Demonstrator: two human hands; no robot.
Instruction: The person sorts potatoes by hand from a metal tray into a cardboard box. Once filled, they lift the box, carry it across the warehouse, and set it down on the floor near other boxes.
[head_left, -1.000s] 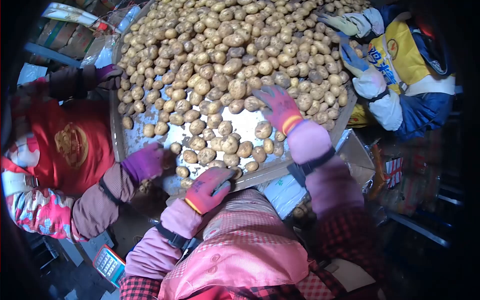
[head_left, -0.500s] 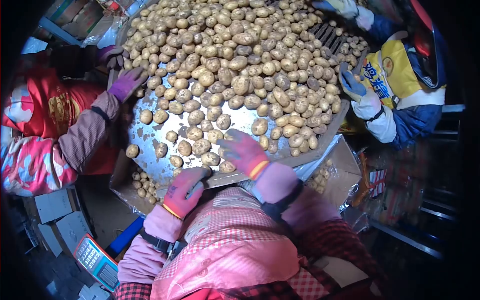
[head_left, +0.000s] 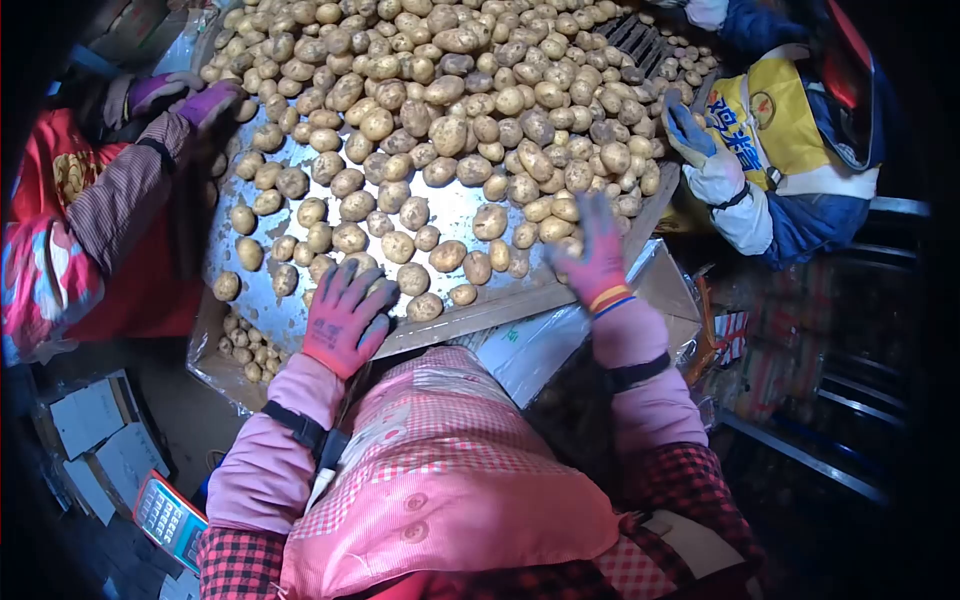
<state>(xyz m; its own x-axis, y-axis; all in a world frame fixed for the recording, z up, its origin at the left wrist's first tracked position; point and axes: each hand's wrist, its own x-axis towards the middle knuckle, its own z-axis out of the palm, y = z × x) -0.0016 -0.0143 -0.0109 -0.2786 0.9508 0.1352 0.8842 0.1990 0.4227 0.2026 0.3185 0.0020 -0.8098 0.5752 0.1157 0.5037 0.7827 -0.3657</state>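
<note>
Potatoes (head_left: 448,136) lie heaped on a metal sorting table (head_left: 446,208), with looser ones toward its front. My left hand (head_left: 342,322), in a pink and grey glove, reaches over the front edge with its fingers spread, their tips at a few potatoes. I cannot see it gripping any of them. At the right front rim, my right hand (head_left: 594,258) wears a matching glove and is slightly blurred. Its fingers are apart, beside potatoes at the edge of the pile, and no potato shows in its grasp.
A box (head_left: 203,350) with small potatoes sits below the table's left corner; another carton (head_left: 672,292) stands below the right. Co-workers' gloved hands are at the left rim (head_left: 210,103) and right rim (head_left: 690,135). A slatted grate (head_left: 637,40) lies at the back right.
My left hand has moved forward over the table edge and spread its fingers. My right hand has swung right, from the front potatoes to the right rim. The view has shifted slightly.
</note>
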